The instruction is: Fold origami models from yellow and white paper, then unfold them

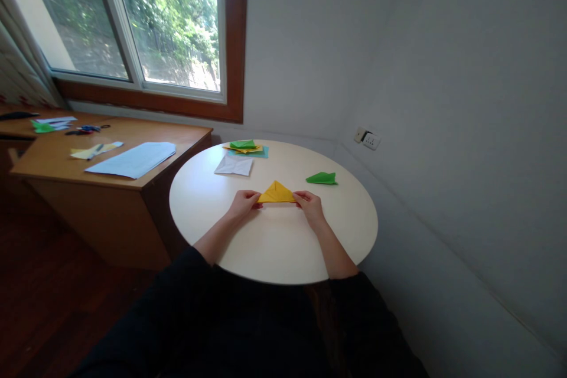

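A yellow sheet of paper (276,192), folded into a triangle with its point facing away from me, is held just above the round white table. My left hand (246,202) pinches its left corner. At the opposite corner, my right hand (310,205) is closed on the paper between thumb and fingers. A crease runs down from the triangle's tip. To the right of my right hand lies a folded green paper (322,178). A creased white paper (234,165) rests beyond my left hand.
Folded green and yellow papers (243,146) lie on a blue sheet (261,152) at the far side of the round table (274,248). On the wooden desk (119,186) at left are a light blue paper stack (133,159), a pen on yellow paper (91,152) and scissors (88,129).
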`<state>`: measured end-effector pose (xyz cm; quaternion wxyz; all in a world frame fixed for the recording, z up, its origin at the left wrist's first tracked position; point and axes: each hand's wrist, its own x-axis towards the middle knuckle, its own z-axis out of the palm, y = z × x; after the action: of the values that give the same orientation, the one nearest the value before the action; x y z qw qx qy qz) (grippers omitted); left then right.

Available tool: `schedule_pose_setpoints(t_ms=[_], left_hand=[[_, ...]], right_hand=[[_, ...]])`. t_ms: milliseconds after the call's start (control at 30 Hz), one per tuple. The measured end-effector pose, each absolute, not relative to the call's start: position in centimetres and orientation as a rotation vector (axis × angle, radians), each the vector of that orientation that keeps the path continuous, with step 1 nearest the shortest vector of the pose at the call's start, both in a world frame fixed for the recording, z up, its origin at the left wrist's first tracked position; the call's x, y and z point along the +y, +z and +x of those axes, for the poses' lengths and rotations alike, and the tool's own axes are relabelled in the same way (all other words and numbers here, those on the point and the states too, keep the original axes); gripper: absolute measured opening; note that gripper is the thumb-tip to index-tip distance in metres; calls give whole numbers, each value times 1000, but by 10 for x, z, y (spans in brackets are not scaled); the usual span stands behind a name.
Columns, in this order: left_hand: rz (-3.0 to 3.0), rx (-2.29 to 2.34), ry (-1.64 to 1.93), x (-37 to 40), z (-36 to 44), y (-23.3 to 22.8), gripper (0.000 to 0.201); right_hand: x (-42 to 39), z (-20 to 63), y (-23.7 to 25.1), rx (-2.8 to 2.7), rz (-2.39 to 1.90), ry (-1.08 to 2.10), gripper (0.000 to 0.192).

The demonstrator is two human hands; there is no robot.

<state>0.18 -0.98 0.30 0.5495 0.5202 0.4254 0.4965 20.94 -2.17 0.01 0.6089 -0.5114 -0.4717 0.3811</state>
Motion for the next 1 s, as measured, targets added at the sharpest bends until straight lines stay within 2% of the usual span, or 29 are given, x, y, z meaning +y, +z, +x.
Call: schedule_pose_setpoints(t_ms=[467, 633, 833, 1000], left_hand=[[1482, 1115, 1273, 2, 0, -12, 16], [1535, 1172, 1322, 1, 0, -12, 12], [1611, 1192, 1319, -10, -1, -4, 24], [1611, 1146, 1262, -13, 1, 0, 21]], right_hand=[[-21, 211, -1, -1095, -1162, 858, 29], [-22, 212, -2, -1087, -1161, 877, 43], [-18, 214, -8, -1070, -1161, 820, 62], [-15, 214, -11, -1086, -1139, 795, 66]])
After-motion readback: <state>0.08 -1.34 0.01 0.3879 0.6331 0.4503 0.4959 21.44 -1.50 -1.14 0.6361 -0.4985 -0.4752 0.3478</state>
